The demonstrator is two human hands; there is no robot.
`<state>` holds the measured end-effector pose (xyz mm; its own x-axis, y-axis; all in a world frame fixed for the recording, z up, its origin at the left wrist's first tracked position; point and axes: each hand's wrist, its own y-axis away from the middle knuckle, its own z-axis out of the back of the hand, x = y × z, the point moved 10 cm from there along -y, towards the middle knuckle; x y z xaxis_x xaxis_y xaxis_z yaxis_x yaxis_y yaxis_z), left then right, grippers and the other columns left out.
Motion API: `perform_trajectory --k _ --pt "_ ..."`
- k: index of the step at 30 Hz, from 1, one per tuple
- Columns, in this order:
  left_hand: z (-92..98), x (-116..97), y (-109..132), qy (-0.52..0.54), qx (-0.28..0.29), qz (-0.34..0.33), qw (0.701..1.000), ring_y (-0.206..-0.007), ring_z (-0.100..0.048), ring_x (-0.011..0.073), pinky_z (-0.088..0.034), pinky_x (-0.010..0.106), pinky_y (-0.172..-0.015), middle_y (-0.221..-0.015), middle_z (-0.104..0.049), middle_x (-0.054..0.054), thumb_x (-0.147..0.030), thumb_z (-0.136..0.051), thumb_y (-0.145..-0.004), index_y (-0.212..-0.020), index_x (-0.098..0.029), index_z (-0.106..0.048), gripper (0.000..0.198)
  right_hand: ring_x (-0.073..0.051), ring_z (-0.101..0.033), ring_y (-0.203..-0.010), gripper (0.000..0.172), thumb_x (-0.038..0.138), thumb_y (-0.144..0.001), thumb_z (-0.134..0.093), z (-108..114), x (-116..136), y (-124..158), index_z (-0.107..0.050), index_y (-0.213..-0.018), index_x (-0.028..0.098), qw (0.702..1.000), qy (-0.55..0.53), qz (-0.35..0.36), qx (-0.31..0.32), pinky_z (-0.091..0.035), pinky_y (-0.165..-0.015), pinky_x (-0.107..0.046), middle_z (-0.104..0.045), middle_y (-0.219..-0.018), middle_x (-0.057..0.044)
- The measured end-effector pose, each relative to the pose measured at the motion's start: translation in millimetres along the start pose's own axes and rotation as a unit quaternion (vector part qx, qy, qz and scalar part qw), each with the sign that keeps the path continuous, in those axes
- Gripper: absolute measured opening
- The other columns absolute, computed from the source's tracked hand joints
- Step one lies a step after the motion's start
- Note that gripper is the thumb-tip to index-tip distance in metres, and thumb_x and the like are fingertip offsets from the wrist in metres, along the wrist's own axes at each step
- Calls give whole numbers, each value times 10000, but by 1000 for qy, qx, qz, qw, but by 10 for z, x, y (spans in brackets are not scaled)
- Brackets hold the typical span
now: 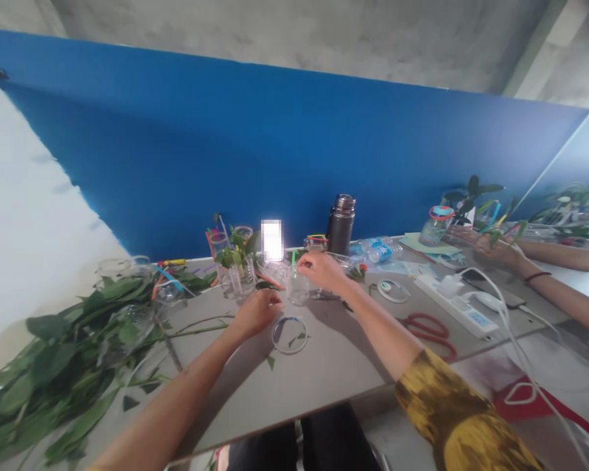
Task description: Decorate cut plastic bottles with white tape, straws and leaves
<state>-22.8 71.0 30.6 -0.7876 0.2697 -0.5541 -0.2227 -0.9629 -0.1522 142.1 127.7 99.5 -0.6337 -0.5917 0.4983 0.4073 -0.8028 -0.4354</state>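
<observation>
In front of me a clear jar stands on the table, with a green straw upright at its mouth. My right hand is over the jar's mouth, its fingers pinched right beside the straw; what is between the fingertips is too small to make out. My left hand hovers just left of the jar with curled fingers pressed together, and I cannot see what they hold, if anything. Nearer to me, a pale round ring lies on the table with small leaf pieces inside and beside it.
Leafy cuttings cover the left side. Clear cups with greenery stand behind my left hand. A dark thermos, water bottles, red-handled scissors and a power strip lie rightward. Another person's hands work at far right.
</observation>
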Motion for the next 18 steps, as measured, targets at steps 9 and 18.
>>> perform_trajectory --k 9,18 --pt "-11 4 -60 34 9 9 999 -743 -687 226 -443 316 -703 -739 -752 39 -225 -568 -825 -726 -187 -737 199 -157 -703 -814 84 262 -894 -802 -25 72 68 -811 -971 232 1000 -1 -3 14 -474 -783 -275 -757 -1088 -39" --pt "150 -5 0 62 -29 16 998 -669 -618 192 -418 304 -664 -664 -697 7 -267 -579 -791 -691 -195 -708 179 -132 -587 -693 120 331 -931 -751 358 127 146 -772 -914 213 991 -54 7 -124 -467 -734 -276 -732 -995 -32"
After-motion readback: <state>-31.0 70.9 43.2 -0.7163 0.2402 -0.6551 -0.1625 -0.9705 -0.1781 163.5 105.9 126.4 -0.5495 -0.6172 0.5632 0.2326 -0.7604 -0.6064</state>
